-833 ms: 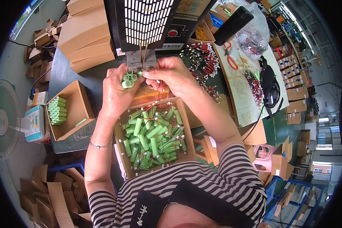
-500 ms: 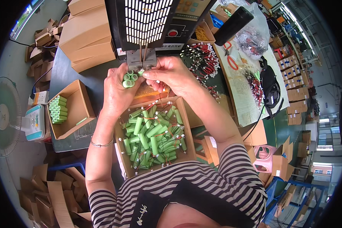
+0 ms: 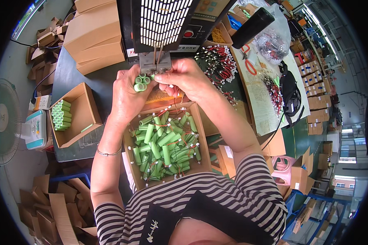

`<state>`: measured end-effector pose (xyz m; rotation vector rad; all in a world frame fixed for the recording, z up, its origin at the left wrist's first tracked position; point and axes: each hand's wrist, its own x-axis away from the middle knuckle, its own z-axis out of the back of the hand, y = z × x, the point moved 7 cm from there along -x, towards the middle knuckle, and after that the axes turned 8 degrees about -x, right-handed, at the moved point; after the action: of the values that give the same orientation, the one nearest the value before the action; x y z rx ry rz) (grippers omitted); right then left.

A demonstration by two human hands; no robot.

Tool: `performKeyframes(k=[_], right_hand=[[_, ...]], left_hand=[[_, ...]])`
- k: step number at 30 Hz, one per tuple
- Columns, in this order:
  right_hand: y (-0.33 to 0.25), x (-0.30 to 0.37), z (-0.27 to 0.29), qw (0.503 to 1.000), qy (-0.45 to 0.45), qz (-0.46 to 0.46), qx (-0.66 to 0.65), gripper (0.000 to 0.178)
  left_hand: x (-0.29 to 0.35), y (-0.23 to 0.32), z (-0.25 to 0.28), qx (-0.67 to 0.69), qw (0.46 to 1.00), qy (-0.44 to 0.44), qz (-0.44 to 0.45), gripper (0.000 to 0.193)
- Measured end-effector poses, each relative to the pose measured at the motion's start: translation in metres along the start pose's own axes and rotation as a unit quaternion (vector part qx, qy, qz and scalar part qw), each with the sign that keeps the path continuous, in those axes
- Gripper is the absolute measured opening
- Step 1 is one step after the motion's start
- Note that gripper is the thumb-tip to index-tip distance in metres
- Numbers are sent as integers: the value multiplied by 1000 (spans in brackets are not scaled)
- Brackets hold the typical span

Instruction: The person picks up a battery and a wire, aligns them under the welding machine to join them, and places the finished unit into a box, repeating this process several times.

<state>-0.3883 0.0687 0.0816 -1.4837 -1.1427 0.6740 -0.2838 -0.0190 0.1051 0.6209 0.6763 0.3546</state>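
Note:
My left hand is wrapped round several green cylindrical battery cells, their ends facing up. It keeps them right under the metal head of a black spot-welding machine. My right hand is closed in a pinch at the cells' right side, below the same head. From its fingers hangs a thin red wire lead with a small white connector. The exact contact point is partly hidden by the fingers. Below my hands stands a cardboard box full of green cells with wire leads.
To the left, an open carton holds bare green cells stacked on end. Flat cardboard lies behind it. Bundles of red and black leads lie right of the machine. Orange-handled scissors rest on a side table. A fan stands far left.
The whole view has shifted slightly. Both hands stay at the machine head with the same grip on the cells and the lead.

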Motion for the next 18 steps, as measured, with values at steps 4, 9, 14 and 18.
performKeyframes(k=[4,9,14,18], right_hand=[[2,2,1,997,5,1,71,19],[-15,17,1,975,-31,33,216,21],[-12,39,34,970,-46,73,229,13],[-6,42,73,973,93,39,205,20]], left_hand=[[2,3,-1,11,1000,-3,-12,23],[3,-4,3,-21,1000,-16,11,24],[28,5,18,38,994,-63,81,24],[53,27,13,161,964,-204,57,23]])
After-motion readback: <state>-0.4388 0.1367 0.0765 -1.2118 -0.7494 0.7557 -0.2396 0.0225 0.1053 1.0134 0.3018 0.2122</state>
